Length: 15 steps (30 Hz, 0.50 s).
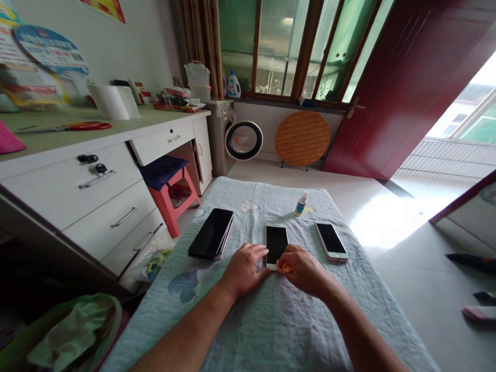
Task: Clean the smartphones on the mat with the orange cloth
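A white-framed phone [276, 241] lies face up in the middle of a pale quilted cloth [253, 327]. My left hand [245, 270] rests on the cloth with its fingers against the phone's near left edge. My right hand [303, 271] is closed on a small orange cloth [284, 267] at the phone's near right corner. A stack of dark phones [211, 233] lies to the left. Another white phone [331, 241] lies to the right. A small spray bottle [300, 204] stands beyond them.
A white desk with drawers [89, 186] runs along the left, a red stool [173, 197] under it. A washing machine [232, 137] and a round wooden board [302, 138] stand at the far wall. A green-lined bin [62, 339] sits near left.
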Motion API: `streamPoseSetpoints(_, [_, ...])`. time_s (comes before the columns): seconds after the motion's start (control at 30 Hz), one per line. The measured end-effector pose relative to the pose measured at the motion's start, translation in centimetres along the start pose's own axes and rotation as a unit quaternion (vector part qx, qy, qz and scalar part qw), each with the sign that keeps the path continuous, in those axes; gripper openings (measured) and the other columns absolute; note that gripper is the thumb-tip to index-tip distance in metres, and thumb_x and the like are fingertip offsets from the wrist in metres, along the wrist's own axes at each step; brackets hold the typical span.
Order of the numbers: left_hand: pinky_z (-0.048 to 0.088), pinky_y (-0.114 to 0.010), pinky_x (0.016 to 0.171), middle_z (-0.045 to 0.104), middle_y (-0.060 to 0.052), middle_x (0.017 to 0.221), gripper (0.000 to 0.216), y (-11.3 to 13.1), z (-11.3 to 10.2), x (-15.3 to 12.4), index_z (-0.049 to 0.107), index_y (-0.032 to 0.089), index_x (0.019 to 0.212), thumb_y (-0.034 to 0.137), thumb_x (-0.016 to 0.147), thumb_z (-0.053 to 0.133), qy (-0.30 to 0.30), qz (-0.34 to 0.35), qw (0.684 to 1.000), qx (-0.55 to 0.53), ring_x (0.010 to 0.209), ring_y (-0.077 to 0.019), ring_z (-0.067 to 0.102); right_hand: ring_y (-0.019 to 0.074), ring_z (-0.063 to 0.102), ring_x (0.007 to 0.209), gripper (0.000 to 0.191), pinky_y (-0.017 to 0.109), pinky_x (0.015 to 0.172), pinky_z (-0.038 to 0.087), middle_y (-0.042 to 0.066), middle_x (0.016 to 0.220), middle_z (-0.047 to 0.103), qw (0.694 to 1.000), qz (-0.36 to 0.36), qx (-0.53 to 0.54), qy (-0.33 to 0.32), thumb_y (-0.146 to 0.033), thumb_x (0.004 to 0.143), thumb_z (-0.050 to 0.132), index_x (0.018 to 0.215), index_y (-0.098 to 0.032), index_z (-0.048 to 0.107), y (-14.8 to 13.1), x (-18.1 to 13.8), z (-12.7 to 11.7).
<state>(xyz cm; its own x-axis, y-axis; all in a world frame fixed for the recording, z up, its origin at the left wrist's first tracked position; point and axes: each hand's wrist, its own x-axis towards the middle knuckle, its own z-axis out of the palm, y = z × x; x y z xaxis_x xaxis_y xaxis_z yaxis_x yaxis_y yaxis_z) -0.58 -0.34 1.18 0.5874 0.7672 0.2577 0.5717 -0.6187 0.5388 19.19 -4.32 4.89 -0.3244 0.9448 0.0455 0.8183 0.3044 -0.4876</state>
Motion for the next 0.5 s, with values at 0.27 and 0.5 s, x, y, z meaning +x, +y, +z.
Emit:
streamPoseSetpoints(0.27, [0.045, -0.039, 0.097, 0.064, -0.007, 0.121, 0.041, 0.0, 0.1, 0.0, 0.064, 0.018, 0.115, 0.029, 0.076, 0.071, 0.011, 0.000, 1.000, 0.001, 0.109, -0.0247, 0.056, 0.0129, 0.053, 0.074, 0.021, 0.023, 0.067, 0.036, 0.002, 0.076, 0.058, 0.999, 0.025, -0.034, -0.015, -0.009, 0.072, 0.051, 0.071, -0.019, 0.069, 1.3, -0.5, -0.9])
streamPoseSetpoints(0.5, [0.045, -0.039, 0.097, 0.064, -0.007, 0.122, 0.041, 0.0, 0.1, 0.0, 0.064, 0.018, 0.115, 0.028, 0.076, 0.071, 0.009, -0.001, 1.000, -0.001, 0.109, -0.0254, 0.056, 0.0127, 0.052, 0.073, 0.020, 0.023, 0.066, 0.035, 0.002, 0.076, 0.057, 0.999, 0.023, -0.047, -0.005, -0.008, 0.073, 0.051, 0.071, -0.019, 0.068, 0.9, -0.4, -0.7])
